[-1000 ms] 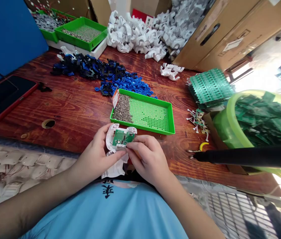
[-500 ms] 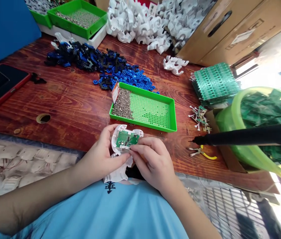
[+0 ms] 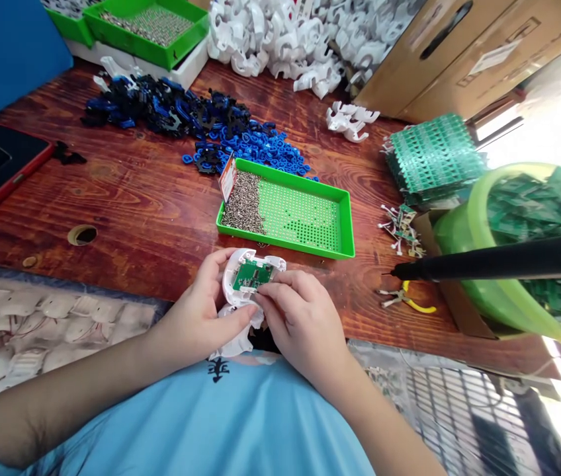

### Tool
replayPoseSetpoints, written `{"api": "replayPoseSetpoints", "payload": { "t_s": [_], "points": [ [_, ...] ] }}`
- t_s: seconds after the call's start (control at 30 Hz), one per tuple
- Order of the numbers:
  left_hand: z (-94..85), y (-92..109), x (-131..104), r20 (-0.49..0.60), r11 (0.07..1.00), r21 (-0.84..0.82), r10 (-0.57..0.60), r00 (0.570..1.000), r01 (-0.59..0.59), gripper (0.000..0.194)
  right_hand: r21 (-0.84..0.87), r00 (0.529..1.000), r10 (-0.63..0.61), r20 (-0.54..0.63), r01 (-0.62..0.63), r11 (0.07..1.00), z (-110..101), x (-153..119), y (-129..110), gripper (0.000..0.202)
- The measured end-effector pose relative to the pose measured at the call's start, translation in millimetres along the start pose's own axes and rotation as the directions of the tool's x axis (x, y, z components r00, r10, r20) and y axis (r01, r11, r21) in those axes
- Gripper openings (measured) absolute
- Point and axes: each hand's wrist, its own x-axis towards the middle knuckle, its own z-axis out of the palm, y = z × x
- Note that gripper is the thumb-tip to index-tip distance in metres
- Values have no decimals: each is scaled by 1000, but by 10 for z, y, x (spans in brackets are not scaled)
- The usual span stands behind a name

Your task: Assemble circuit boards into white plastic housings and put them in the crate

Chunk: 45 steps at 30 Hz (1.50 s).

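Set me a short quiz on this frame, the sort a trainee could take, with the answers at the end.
1. Which thing sits inside the white shell that the left hand grips?
A) a blue ring
B) a green circuit board
C) a phone
2. True or false: the small metal pieces in the nearest green tray are heaped at the end with the label card.
3. Fill in the colour: the pliers on the table have a ____ handle.

Key: 1 B; 2 true; 3 yellow.

The screw tray (image 3: 307,217) lies left of the pliers (image 3: 399,297), screws (image 3: 243,203) in its left end.
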Motion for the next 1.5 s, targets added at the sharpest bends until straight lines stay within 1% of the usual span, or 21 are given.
{"api": "replayPoseSetpoints", "payload": {
  "t_s": [0.23, 0.4, 0.5, 0.57, 0.6, 0.63, 0.67, 0.7, 0.73, 0.77, 0.8, 0.83, 0.87, 0.9, 1.0, 1.07, 1.27, 1.33, 1.4, 1.47, 1.5],
  "points": [
    [-37, -52, -24, -34, 999, 28, 33, 999, -33, 50, -100, 999, -41, -13, 40, 994, 10, 20, -58, 15],
    [-20, -56, -6, -138, 996, 85, 39, 990, -27, 40, -108, 1000, -18, 9, 19, 994, 41, 27, -104, 11],
    [-16, -23, 13, -139, 999, 41, 13, 990, -7, 36, -30, 1000, -1, 5, 2, 1000, 19, 0, -106, 10],
    [-15, 11, 22, -136, 999, -35, -13, 991, 8, 35, 56, 998, 27, -65, -23, 998, 0, -32, -74, 13],
    [-14, 29, 24, -135, 997, -81, -26, 990, 15, 35, 113, 989, 82, -125, -68, 991, -4, -48, -48, 18],
    [-11, 44, 25, -133, 992, -126, -40, 990, 24, 35, 195, 967, 176, -184, -139, 971, -3, -60, -17, 25],
    [-8, 56, 27, -128, 986, -164, -56, 990, 34, 36, 316, 932, 299, -206, -226, 921, 5, -66, 15, 31],
    [-4, 64, 28, -123, 980, -194, -67, 990, 43, 37, 470, 892, 425, -157, -311, 826, 17, -65, 43, 34],
    [0, 69, 30, -115, 975, -214, -76, 990, 50, 38, 622, 856, 515, -35, -385, 681, 33, -55, 65, 36],
    [4, 70, 32, -107, 972, -228, -80, 991, 54, 38, 739, 829, 545, 123, -443, 508, 51, -39, 77, 37],
    [7, 70, 35, -103, 970, -236, -80, 991, 54, 38, 802, 813, 517, 267, -485, 349, 68, -18, 78, 38],
    [9, 68, 37, -103, 970, -240, -74, 992, 47, 38, 825, 803, 469, 368, -515, 234, 85, 6, 71, 39],
    [8, 66, 38, -107, 970, -240, -62, 992, 35, 37, 830, 794, 438, 421, -532, 168, 99, 31, 56, 39],
    [6, 64, 36, -110, 971, -239, -48, 993, 21, 37, 831, 786, 437, 437, -539, 140, 110, 57, 38, 39],
    [-4, 55, 17, -98, 972, -233, -15, 995, -8, 35, 824, 756, 491, 432, -553, 127, 123, 121, -8, 34],
    [-15, 39, -6, -96, 974, -225, 3, 995, -24, 33, 816, 750, 504, 427, -560, 142, 125, 150, -20, 32],
    [-97, -52, -59, -190, 981, -181, 33, 981, -68, 36, 789, 810, 468, 355, -527, 314, 239, 246, -15, 28],
    [-154, -57, -50, -233, 970, -238, -14, 972, -43, 38, 762, 810, 439, 388, -550, 341, 288, 327, -19, 28],
    [-234, -31, -23, -262, 938, -347, -115, 958, 18, 40, 718, 807, 374, 457, -583, 381, 285, 455, -22, 27],
    [-341, 17, 18, -262, 879, -470, -229, 937, 83, 42, 669, 809, 254, 530, -583, 461, 212, 641, -22, 29],
    [-403, 43, 40, -255, 847, -520, -276, 927, 109, 41, 638, 813, 204, 546, -561, 527, 155, 758, -20, 30]
  ]
}}
